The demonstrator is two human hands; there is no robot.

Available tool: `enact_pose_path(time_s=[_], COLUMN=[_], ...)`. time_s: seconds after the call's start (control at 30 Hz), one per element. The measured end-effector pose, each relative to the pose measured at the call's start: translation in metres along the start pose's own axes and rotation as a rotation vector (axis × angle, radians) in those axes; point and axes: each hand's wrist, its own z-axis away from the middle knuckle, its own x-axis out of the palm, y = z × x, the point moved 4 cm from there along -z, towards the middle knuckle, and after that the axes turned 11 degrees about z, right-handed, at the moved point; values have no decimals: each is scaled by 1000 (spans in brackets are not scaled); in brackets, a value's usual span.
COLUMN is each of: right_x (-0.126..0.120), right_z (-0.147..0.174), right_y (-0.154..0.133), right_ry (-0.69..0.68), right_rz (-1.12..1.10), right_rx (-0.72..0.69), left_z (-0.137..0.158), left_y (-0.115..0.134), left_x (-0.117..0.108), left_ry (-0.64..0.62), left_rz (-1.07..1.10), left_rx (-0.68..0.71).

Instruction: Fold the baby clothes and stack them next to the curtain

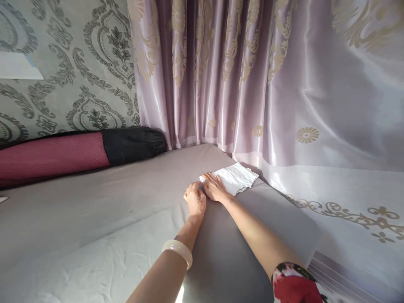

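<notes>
A small white folded piece of cloth (238, 177) lies on the grey sheet near the corner of the bed. My right hand (215, 187) rests palm down over its left end, fingers stretched out and pressing on it. Right beside it, my left hand (196, 199) is down at the sheet with its fingers curled in. Whatever those fingers hold, if anything, is hidden. A small white end of the cloth peeks out by the right fingertips. A pale bangle (177, 251) circles my left forearm.
Grey sheet (94, 235) covers the bed. A long maroon and black bag (53, 155) lies along the patterned wall at the left. Shiny lilac curtains (214, 84) hang behind and to the right, reaching down past the bed's edge.
</notes>
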Motion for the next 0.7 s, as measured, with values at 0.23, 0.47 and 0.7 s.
enact_pose_path(time_s=[0.23, 0.47, 0.7], right_x=[-14, -12, 1], right_z=[-2, -1, 1], right_y=[19, 70, 77], right_ry=[7, 50, 110], right_rz=[-166, -7, 88], right_rx=[134, 370, 386], left_z=[4, 16, 19], left_y=[3, 14, 12], left_x=[10, 25, 32], left_ry=[-151, -382, -469], left_rz=[-138, -327, -433], left_rx=[140, 371, 390])
